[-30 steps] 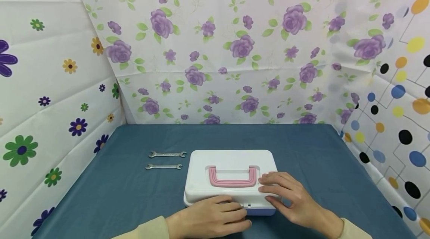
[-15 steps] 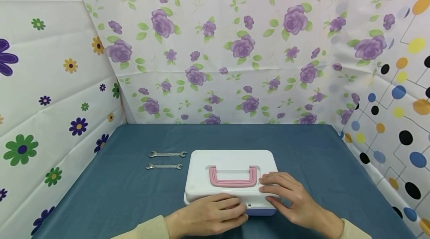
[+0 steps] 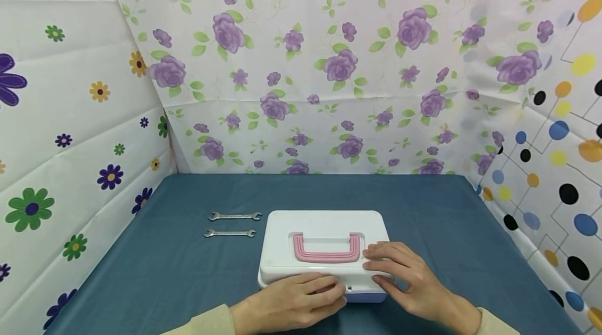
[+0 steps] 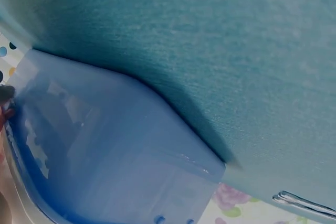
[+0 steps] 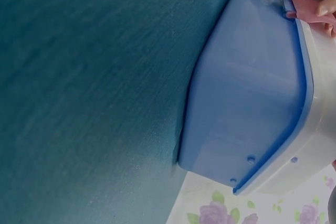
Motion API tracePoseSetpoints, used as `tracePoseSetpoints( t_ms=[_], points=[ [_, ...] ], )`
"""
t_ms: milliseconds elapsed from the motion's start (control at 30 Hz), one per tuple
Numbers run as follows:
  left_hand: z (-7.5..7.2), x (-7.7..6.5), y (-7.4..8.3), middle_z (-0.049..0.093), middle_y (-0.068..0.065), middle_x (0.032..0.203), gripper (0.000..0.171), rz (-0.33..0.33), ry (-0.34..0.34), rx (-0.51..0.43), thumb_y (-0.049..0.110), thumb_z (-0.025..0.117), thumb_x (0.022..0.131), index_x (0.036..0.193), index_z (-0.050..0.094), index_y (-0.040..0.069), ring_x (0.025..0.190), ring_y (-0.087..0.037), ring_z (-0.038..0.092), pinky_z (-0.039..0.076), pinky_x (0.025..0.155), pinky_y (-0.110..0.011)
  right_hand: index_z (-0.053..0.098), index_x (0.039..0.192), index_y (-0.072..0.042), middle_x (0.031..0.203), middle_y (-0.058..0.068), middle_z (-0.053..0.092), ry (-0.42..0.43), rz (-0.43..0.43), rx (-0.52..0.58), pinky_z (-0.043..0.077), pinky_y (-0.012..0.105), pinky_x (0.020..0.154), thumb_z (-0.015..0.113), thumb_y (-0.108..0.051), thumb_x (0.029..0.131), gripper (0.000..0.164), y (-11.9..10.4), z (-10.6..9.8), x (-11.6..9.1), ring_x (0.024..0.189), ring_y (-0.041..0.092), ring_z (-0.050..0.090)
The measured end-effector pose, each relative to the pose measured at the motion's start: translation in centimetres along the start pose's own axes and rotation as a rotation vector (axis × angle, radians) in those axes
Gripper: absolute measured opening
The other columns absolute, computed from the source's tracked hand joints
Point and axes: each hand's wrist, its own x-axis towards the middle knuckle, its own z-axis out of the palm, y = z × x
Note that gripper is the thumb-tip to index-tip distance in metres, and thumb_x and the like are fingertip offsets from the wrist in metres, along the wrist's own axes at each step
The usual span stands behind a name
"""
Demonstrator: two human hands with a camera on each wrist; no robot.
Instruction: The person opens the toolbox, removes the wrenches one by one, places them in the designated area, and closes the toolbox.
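A storage box with a white lid [image 3: 324,222], a pink handle [image 3: 326,258] and a translucent blue base [image 5: 241,77] sits on the table with its lid down. At the middle of its front, my left hand [image 3: 301,301] pinches the pink latch [image 5: 310,11] between thumb and fingers, as the right wrist view shows. The head view has that latch hidden behind the hand. My right hand [image 3: 414,280] rests on the lid's front right corner, fingertips on top and thumb at the front side. In the left wrist view, the blue base [image 4: 115,145] fills the lower left.
Two open-end wrenches lie left of the box, an upper wrench [image 3: 235,216] and a lower wrench [image 3: 229,233], roughly parallel. Blue cloth [image 3: 141,272] covers the table. Patterned curtains [image 3: 301,63] stand at the back and both sides.
My left hand has shifted slightly left, and its fingers have drawn in at the latch. The right hand, box and wrenches stay in place.
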Motion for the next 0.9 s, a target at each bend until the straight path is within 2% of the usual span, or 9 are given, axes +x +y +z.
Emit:
tracePoseSetpoints(
  t_ms=[200, 467, 667, 900],
  points=[
    [-0.07, -0.07, 0.1, 0.055, 0.0, 0.147, 0.038, 0.005, -0.048, 0.032, 0.028, 0.061, 0.107, 0.145, 0.062, 0.023, 0.134, -0.014, 0.051, 0.036, 0.12, -0.032, 0.073, 0.121, 0.0, 0.125, 0.019, 0.067, 0.004, -0.005, 0.005, 0.039, 0.028, 0.117, 0.068, -0.016, 0.103, 0.025, -0.03, 0.04, 0.1, 0.122, 0.03, 0.06],
    [-0.07, -0.33, 0.12, 0.056, -0.003, 0.15, 0.038, -0.01, -0.039, 0.034, 0.029, 0.059, 0.108, 0.145, 0.062, 0.02, 0.139, -0.016, 0.051, 0.034, 0.121, -0.033, 0.072, 0.121, 0.001, 0.126, 0.019, 0.067, 0.008, -0.004, 0.016, 0.038, 0.028, 0.117, 0.068, -0.016, 0.103, 0.025, -0.03, 0.05, 0.15, 0.124, 0.03, 0.059],
    [-0.25, -0.26, 0.23, 0.055, -0.004, 0.151, 0.039, -0.036, -0.07, -0.006, 0.029, 0.059, 0.108, 0.146, 0.061, 0.02, 0.14, -0.016, 0.05, 0.032, 0.122, -0.032, 0.072, 0.121, 0.002, 0.126, 0.02, 0.066, 0.009, -0.01, 0.023, 0.038, 0.029, 0.118, 0.069, -0.014, 0.102, 0.025, 0.14, -0.02, -0.02, 0.124, 0.031, 0.059],
    [-0.13, -0.17, 0.17, 0.057, -0.006, 0.148, 0.035, -0.018, -0.042, -0.006, 0.026, 0.056, 0.11, 0.143, 0.063, 0.019, 0.135, -0.016, 0.054, 0.038, 0.119, -0.031, 0.072, 0.122, 0.001, 0.126, 0.019, 0.067, 0.007, -0.001, 0.015, 0.038, 0.029, 0.117, 0.068, -0.016, 0.103, 0.025, 0.16, -0.06, -0.21, 0.124, 0.03, 0.059]
  ],
)
